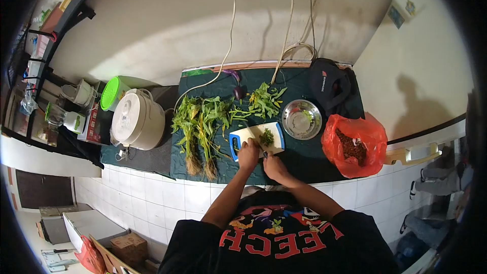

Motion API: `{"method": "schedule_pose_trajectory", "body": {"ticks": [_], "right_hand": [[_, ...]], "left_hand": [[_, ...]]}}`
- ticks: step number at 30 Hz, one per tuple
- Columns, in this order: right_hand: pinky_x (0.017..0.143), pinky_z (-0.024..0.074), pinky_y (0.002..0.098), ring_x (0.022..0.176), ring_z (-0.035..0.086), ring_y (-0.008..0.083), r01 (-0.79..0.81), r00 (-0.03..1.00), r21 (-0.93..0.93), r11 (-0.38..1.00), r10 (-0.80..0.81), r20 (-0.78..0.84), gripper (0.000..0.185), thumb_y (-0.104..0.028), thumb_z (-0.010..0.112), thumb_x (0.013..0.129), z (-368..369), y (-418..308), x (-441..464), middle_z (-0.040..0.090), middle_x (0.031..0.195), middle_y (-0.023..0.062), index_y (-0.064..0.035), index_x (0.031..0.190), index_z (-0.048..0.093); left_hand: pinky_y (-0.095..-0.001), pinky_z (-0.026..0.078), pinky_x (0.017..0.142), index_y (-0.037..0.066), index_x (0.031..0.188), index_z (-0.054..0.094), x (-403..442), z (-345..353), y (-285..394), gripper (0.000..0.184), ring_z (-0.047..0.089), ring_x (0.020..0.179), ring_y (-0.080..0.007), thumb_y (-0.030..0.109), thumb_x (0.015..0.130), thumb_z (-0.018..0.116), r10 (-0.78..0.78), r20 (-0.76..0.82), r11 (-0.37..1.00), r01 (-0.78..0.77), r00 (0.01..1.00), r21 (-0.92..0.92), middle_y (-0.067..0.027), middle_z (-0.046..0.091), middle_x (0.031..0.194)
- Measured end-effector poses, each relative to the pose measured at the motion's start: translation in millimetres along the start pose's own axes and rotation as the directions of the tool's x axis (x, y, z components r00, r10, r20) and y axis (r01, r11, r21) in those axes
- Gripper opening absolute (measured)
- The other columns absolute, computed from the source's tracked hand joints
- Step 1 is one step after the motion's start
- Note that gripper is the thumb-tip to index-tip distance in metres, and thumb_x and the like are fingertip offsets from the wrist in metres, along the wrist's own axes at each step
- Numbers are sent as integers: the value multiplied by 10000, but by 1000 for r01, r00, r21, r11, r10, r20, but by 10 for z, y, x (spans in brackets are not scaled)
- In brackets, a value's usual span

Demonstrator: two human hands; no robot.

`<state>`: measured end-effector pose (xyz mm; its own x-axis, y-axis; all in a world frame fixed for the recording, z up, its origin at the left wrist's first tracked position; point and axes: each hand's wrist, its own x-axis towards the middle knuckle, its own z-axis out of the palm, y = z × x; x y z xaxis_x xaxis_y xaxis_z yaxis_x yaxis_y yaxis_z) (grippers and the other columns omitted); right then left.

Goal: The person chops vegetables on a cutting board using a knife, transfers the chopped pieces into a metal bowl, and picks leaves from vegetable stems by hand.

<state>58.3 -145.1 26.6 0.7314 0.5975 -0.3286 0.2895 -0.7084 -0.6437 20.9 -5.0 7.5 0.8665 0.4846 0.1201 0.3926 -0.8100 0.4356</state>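
On a white cutting board [278,128] with blue edges lies a small heap of chopped greens [266,137]. My left hand [248,153] rests on the left part of the board with its fingers bent and closed; what they hold is hidden. My right hand [274,167], at the board's front edge, is wrapped round the dark handle of a knife [265,155]. The blade is hardly visible between my hands. Left of the board lie bunches of leafy greens [205,114] with roots attached. A metal bowl [301,120] with a few green pieces inside stands to the right.
Loose leaves [266,100] and a purple eggplant [239,92] lie behind the board on the dark green tablecloth [304,165]. A red plastic bag [378,134] with brown contents and a black cap [329,83] are at the right. A white rice cooker [137,119] stands at the left.
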Motion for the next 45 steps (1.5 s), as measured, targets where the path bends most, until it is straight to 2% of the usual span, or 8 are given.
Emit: {"method": "schedule_pose_trajectory", "body": {"ticks": [9,18,26,30,34,37,41,45], "right_hand": [[725,513,565,805,637,498,-1,999,17,1000,2,-54,329,-278,514,992,-460,390,-220,654,836,305,23,1125,514],[623,548,521,732,673,425,210,974,-210,955,-224,-43,378,-359,543,975,-626,704,-545,658,757,230,-4,1103,540],[605,565,472,690,686,354,280,948,-331,901,-314,-53,335,-324,601,934,-843,801,-526,658,686,150,-23,1074,556],[724,542,486,850,664,398,142,946,-265,954,-209,-246,344,-255,632,904,-1094,577,-352,645,1021,201,-21,1133,529],[783,535,456,953,652,373,170,861,-245,954,-265,-434,391,-179,661,873,-1137,639,29,536,1258,194,4,1189,522],[772,534,462,937,654,381,101,901,-217,971,-182,-394,355,-181,666,869,-1108,692,268,594,1165,197,-7,1146,527],[762,532,467,940,656,376,62,931,-289,955,-160,-329,301,-195,669,872,-1057,734,356,632,1093,203,-24,1079,535],[749,519,483,915,650,396,13,974,-197,980,-56,-217,288,-239,666,887,-1094,585,209,650,976,230,-20,1022,536]], "left_hand": [[-484,523,737,64,1086,567,123,-119,211,216,654,837,-377,113,880,610,-109,77,873,133,991,-469,-191,669,970],[-485,508,818,-13,1209,523,4,-397,-576,367,597,983,-431,14,851,597,-160,-64,981,166,985,100,-225,595,1081],[-522,512,819,-96,1150,524,108,-311,-727,414,601,942,-497,94,794,617,-406,56,913,407,912,-9,-333,576,1083],[-550,493,797,-111,1049,523,100,-487,-626,347,594,869,-508,100,779,574,-277,101,952,287,955,-104,-358,586,1020],[-571,436,730,-52,943,455,24,-150,-762,230,549,753,-505,147,856,529,-242,-256,952,177,936,-251,-276,596,812],[-470,464,659,0,960,468,39,-224,-807,170,572,687,-364,166,922,461,-402,80,769,383,912,-511,-189,581,771],[-315,432,592,28,922,480,23,-634,-599,136,508,679,-131,161,928,454,-425,23,648,323,905,-690,-51,523,743],[-285,411,585,62,920,496,52,-619,-877,72,465,646,-113,122,917,458,-539,137,387,388,831,-836,-7,498,761]]}}
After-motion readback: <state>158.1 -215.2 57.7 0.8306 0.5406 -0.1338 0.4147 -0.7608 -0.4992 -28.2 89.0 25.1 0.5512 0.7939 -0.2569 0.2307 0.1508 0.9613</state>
